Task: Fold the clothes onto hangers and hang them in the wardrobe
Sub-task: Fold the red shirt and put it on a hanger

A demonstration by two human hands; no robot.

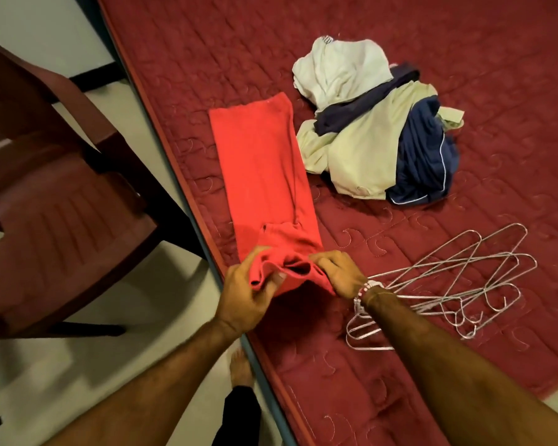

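Both grips are clamped on the red garment (264,175): the left hand (242,297) and right hand (339,273) pinch its bunched near end at the edge of the maroon bed (207,43). Its length lies flat on the bed, with wire hangers (445,263) beside the right hand and a clothes pile (368,133) beyond.

Left forearm (161,375) and right forearm (448,358) are seen bare. A beaded bracelet (364,290), red and white, is worn at the wrist of the right hand (339,272), 5 o'clock of centre. A thin yellowish thread band (380,295) is worn beside it. At 6 o'clock, a bare foot (240,370) and a dark trouser leg (239,416) are seen.
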